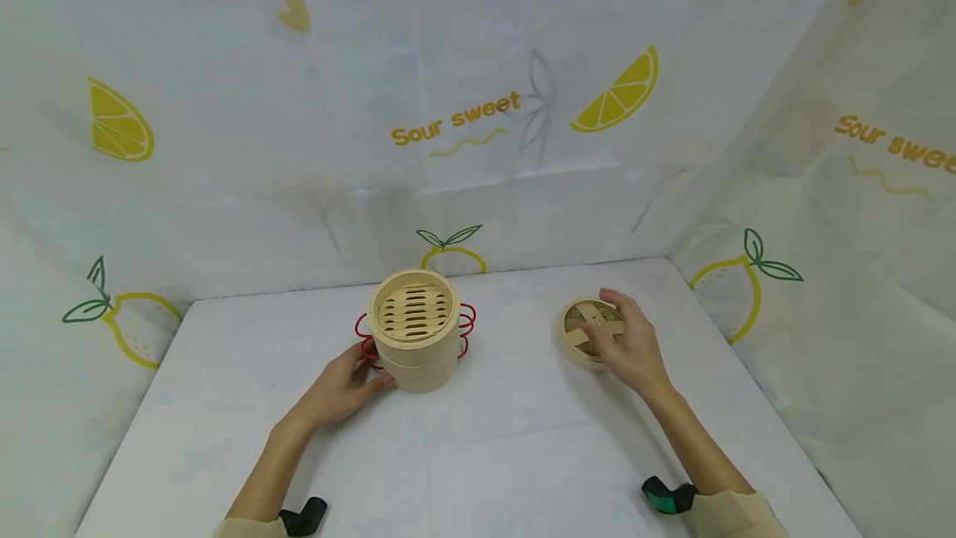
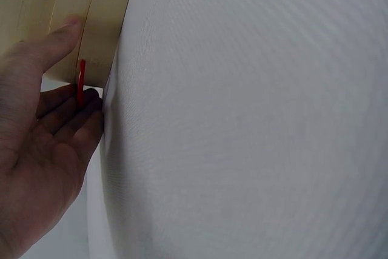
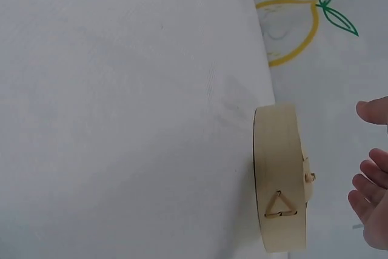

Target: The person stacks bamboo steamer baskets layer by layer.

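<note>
A two-tier bamboo steamer (image 1: pixel 415 330) without a lid stands on a red wire trivet (image 1: pixel 467 324) at the middle of the white table (image 1: pixel 478 455). My left hand (image 1: pixel 357 380) rests against its lower left side. In the left wrist view the thumb (image 2: pixel 57 40) lies on the steamer wall (image 2: pixel 100 22), and straight fingers (image 2: pixel 73 113) touch the red wire (image 2: pixel 80 80). The bamboo lid (image 1: pixel 585 332) lies flat to the right. My right hand (image 1: pixel 627 339) hovers over it with fingers spread. In the right wrist view those fingers (image 3: pixel 368 187) stay clear of the lid (image 3: pixel 277 177).
A white cloth printed with lemons (image 1: pixel 119 123) hangs behind and on both sides of the table. Black and green wrist straps (image 1: pixel 668 498) show at the bottom edge. Bare table surface lies between the steamer and the lid.
</note>
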`<state>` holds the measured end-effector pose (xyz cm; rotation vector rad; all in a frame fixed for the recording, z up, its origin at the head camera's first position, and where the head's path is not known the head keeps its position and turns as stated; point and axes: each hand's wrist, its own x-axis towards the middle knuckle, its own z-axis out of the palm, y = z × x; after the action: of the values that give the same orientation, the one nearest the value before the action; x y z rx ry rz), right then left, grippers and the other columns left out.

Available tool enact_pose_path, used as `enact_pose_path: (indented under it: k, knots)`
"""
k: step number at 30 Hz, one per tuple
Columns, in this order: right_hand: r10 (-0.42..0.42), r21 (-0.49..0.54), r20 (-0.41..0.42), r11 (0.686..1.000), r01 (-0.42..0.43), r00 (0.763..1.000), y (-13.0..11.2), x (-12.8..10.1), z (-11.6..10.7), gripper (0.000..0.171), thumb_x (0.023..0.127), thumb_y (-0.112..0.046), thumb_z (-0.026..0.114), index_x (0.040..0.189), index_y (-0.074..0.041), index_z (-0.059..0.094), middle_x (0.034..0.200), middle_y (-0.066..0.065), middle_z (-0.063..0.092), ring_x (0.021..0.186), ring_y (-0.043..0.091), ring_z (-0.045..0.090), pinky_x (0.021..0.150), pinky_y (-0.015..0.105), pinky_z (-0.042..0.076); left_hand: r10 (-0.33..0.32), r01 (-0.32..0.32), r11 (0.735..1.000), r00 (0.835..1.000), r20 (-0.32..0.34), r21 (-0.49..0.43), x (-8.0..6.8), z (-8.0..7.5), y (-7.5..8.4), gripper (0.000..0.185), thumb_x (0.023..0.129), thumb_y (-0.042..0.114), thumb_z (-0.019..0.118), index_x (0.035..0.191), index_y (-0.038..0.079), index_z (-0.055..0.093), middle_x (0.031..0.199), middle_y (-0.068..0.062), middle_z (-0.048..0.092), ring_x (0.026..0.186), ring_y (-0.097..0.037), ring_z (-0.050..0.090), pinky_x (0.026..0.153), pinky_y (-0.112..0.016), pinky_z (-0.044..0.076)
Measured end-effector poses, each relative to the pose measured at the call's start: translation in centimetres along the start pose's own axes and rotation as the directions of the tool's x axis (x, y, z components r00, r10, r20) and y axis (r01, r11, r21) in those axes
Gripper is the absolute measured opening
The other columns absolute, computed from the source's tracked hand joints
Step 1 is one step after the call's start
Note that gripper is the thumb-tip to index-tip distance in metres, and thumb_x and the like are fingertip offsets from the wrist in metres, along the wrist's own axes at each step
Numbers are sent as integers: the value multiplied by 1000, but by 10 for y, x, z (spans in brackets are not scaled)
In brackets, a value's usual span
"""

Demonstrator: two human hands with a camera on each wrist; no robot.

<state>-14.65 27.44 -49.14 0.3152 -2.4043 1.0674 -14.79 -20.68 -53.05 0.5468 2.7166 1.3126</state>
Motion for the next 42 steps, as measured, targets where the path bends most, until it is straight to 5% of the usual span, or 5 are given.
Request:
enact_pose_path:
  k: [8, 18, 25, 32, 42]
  knots:
    - [79, -42, 58, 996, -77, 995, 17, -6, -1, 52, 95, -8, 81, 137, 14, 59, 144, 33, 63, 137, 55, 58, 114, 70, 46, 9, -9, 1000, 1000, -2, 5, 0, 1, 0, 69, 99, 30, 82, 154, -1, 54, 145, -15, 69, 144, -37, 62, 122, -55, 52]
    - [115, -47, 111, 993, -110, 987, 28, -8, -1, 44, 99, -11, 78, 131, 15, 62, 143, 34, 64, 135, 55, 60, 112, 60, 49, 10, -10, 1000, 1000, -10, 0, 1, 1, -1, 67, 98, 29, 84, 152, 0, 56, 145, -15, 69, 143, -37, 63, 121, -54, 53]
    - [127, -48, 116, 991, -122, 985, 31, -11, 1, 36, 99, -13, 79, 122, 11, 65, 142, 32, 66, 136, 54, 61, 110, 2, 33, 3, -3, 1000, 1000, -13, -11, 1, 1, 0, 65, 97, 27, 84, 150, 0, 57, 144, -16, 69, 141, -37, 64, 121, -54, 53]
    - [109, -94, 112, 991, -99, 988, 31, -12, 3, 27, 100, -10, 77, 114, 10, 66, 138, 32, 67, 132, 55, 62, 110, 59, 49, 7, -7, 1000, 1000, -13, -13, 2, 1, -1, 66, 97, 27, 84, 151, 0, 57, 146, -16, 69, 142, -37, 64, 121, -53, 53]
    - [122, -138, 107, 985, -106, 987, 32, -9, 2, 23, 101, -9, 75, 110, 11, 67, 136, 34, 66, 127, 57, 64, 108, 69, 53, 8, -8, 1000, 1000, -16, -16, 1, 1, 0, 65, 97, 25, 84, 151, 0, 57, 146, -16, 68, 141, -36, 64, 121, -53, 53]
